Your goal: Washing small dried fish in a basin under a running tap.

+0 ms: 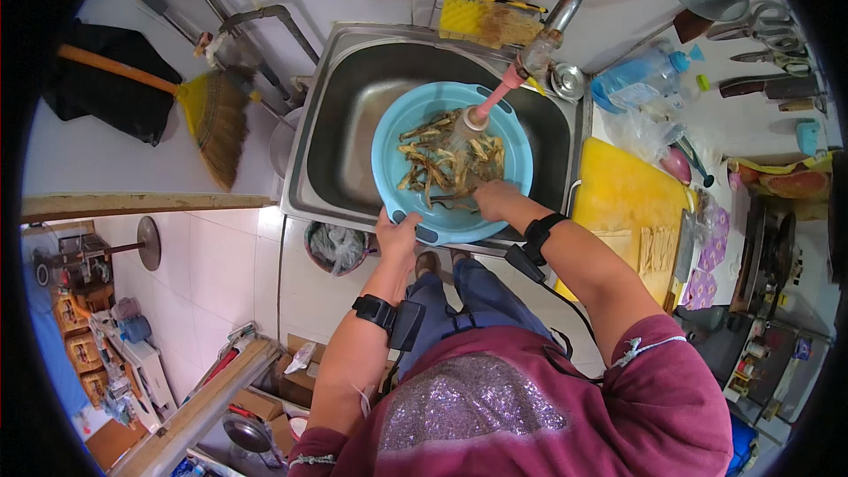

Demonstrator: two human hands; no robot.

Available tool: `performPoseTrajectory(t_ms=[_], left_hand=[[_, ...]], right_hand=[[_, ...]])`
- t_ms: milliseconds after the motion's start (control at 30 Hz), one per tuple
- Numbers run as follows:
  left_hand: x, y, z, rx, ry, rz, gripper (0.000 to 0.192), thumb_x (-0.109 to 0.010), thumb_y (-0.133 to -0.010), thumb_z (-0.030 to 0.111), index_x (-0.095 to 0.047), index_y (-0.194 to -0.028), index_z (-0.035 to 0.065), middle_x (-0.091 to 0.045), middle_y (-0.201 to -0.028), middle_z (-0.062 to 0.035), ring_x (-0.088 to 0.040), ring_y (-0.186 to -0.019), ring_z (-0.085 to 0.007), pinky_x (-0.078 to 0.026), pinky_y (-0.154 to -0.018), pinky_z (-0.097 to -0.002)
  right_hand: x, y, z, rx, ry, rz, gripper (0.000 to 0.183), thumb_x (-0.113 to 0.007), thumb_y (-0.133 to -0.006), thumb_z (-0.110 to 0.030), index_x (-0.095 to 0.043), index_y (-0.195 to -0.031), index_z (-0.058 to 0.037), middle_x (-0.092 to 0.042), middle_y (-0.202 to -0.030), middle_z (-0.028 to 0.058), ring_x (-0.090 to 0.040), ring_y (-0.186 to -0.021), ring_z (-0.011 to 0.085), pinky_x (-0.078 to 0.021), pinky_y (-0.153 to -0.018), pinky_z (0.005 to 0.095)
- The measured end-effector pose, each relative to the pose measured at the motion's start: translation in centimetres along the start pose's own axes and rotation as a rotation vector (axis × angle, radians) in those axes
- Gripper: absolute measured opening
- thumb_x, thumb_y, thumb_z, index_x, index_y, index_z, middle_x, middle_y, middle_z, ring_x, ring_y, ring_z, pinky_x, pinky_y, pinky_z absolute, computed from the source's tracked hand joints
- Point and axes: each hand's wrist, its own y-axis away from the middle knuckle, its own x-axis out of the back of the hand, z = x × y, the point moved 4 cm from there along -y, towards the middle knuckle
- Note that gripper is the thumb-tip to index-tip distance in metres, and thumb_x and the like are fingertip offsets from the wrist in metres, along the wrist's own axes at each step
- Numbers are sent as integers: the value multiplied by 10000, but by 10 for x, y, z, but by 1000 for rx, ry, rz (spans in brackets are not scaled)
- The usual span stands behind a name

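Note:
A light blue plastic basin (385,146) sits in the stainless steel sink (341,139), towards its right side. Brownish, shrivelled strips of food (430,165) lie in water inside it. My left hand (396,238) grips the basin's near-left rim by a handle slot. Inside the near right part of the basin, my right hand (497,200) reaches among the strips, its fingertips partly hidden. From the metal tap (566,10), a pink hose (501,91) leads to a spray head (474,119) over the strips, with water running out of it.
Right of the sink lies a yellow cutting board (626,179) with pale strips (658,248) and a cleaver (686,245). Behind it stands a blue-capped plastic bottle (639,83). A wire rack (490,20) holds sponges behind the sink. A lined bin (336,248) stands below left.

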Motion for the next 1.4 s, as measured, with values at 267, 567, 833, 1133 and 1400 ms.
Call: performPoseTrajectory(t_ms=[267, 567, 833, 1133, 1400], left_hand=[[0, -2, 0, 0, 1, -55, 299, -561, -698, -61, -535, -990, 2, -566, -802, -39, -551, -659, -134, -450, -546, -267], [-2, 3, 5, 24, 32, -24, 290, -563, -691, -63, -547, -974, -5, -571, -806, -37, -550, -670, -137, -447, -580, -268], [-5, 5, 10, -24, 28, -70, 243, -568, -706, -36, -524, -933, 38, -549, -729, -20, -521, -527, -105, -360, -365, -216], [0, -1, -1, -59, 24, -65, 240, -548, -709, -48, -523, -934, 33, -545, -736, -16, -537, -558, -121, -421, -412, -241], [3, -5, -5, -46, 17, -59, 240, -539, -708, -60, -523, -931, 29, -550, -754, -28, -557, -592, -131, -452, -431, -258]], right_hand=[[35, 6, -76, 333, 40, 390, 579, -527, -757, -144, -362, -1311, -121, -247, -1411, 51, -250, -1290, 253, -253, -1042, 363], [40, 24, -44, -100, 215, 84, 516, -524, -749, -106, -452, -1255, -172, -214, -1430, 18, -148, -1329, 241, -151, -1061, 460], [40, 5, -65, 95, 125, 345, 573, -554, -730, -126, -405, -1280, -70, -245, -1412, 96, -244, -1298, 254, -180, -1051, 436], [77, -21, -98, 18, 79, 399, 631, -612, -708, -177, -388, -1286, -63, -328, -1361, 121, -350, -1224, 296, -288, -971, 468], [71, -22, -85, -29, 186, 273, 648, -577, -730, -184, -323, -1319, -92, -310, -1360, 124, -305, -1244, 310, -284, -979, 471]])
